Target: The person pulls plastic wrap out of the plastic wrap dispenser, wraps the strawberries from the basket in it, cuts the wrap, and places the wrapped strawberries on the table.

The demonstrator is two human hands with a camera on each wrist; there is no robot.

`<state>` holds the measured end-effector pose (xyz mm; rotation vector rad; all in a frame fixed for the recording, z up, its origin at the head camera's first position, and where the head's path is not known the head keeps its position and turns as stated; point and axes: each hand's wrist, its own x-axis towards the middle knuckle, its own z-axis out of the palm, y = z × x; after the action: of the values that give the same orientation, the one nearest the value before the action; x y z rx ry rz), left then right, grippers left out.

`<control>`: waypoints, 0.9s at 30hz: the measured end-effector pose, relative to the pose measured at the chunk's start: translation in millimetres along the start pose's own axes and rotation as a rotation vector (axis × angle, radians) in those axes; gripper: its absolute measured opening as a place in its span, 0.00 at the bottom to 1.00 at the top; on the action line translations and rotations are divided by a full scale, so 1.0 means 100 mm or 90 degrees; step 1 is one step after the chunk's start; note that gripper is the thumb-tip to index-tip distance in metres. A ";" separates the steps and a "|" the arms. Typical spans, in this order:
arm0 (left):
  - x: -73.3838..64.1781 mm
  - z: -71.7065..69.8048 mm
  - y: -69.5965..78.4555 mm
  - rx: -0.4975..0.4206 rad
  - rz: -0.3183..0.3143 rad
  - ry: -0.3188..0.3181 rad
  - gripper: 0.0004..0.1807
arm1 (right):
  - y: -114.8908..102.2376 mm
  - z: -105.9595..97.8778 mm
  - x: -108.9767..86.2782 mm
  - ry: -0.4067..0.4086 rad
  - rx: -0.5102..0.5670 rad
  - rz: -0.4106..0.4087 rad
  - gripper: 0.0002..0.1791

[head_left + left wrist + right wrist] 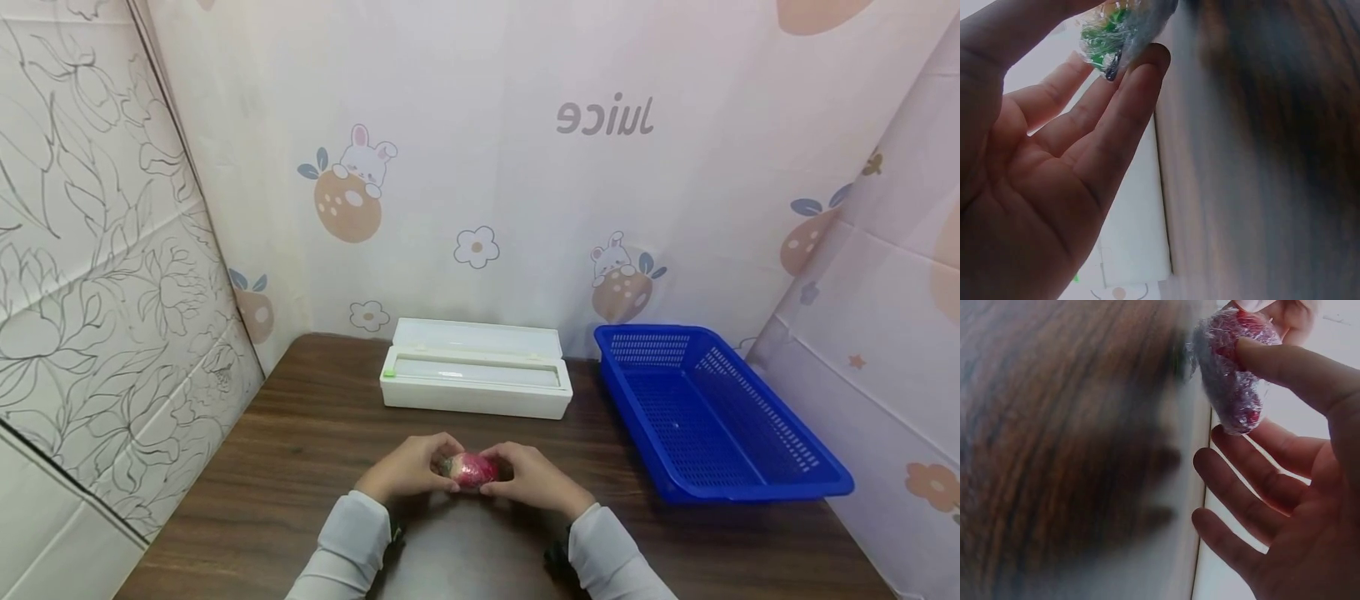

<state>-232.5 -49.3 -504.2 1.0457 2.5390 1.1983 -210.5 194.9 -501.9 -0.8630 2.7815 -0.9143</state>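
A small red piece of produce (473, 471), with a paler patch and a green end, is wrapped in crinkled clear plastic film. It sits between the two hands near the middle of the table. My left hand (411, 468) holds it by the green end (1105, 42), thumb and fingers around that side. From the other side my right hand (534, 478) pinches the red end, its thumb pressed on the film-wrapped surface (1225, 378). In the right wrist view, that hand's lower fingers spread away from the bundle. The film looks bunched at the green end.
Behind the hands lies a long white cling film dispenser (476, 402), lid raised, with a green slider (389, 373) at its left. A blue plastic basket (651, 433) stands at the right on the dark wooden table (300, 433). Printed curtains enclose the back and sides.
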 end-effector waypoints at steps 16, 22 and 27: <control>0.00 0.06 0.00 0.048 -0.024 -0.005 0.24 | 0.02 0.05 0.01 -0.005 -0.041 0.026 0.25; 0.01 0.06 0.01 0.046 -0.009 -0.004 0.26 | 0.04 0.05 0.00 -0.006 -0.034 0.025 0.28; 0.01 0.06 0.02 0.037 -0.011 -0.008 0.27 | 0.05 0.05 -0.01 -0.018 -0.015 0.023 0.31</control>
<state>-229.9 -44.2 -506.7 1.0389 2.5824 1.1166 -210.9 196.0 -508.8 -0.8181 2.7798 -0.8600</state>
